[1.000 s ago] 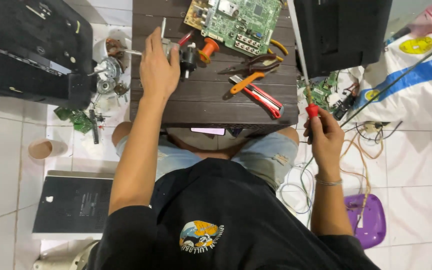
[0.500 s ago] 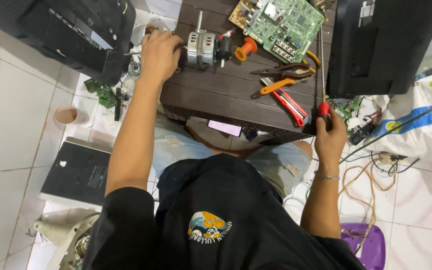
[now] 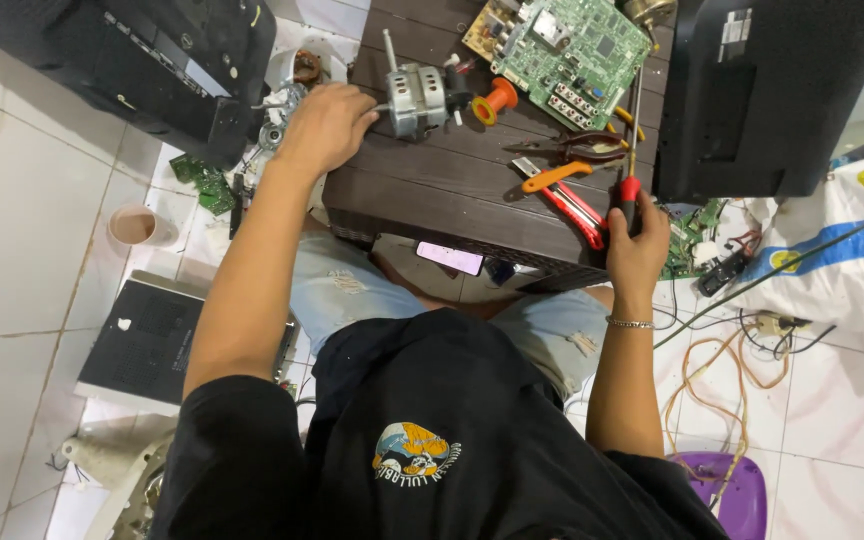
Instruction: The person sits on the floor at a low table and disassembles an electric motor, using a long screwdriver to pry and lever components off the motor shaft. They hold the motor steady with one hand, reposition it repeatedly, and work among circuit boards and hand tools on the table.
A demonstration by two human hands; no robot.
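A small grey electric motor point(image 3: 417, 98) is lying on its side near the far left corner of the dark slatted desk point(image 3: 432, 190). The left hand point(image 3: 327, 125) is resting against its left end, its grip closing around the shaft side, seemingly steadying it so it cannot roll. The right hand point(image 3: 637, 245) is clenching a red-handled screwdriver point(image 3: 631, 150), its shaft pointing away from the body, at the desk's right edge. Between them, orange-handled pliers point(image 3: 577, 160) and a red cutter point(image 3: 572, 205) are lying within easy reach. Just beyond, a green circuit board point(image 3: 572, 45) is lying flat, with an orange spool point(image 3: 494, 100) beside the motor.
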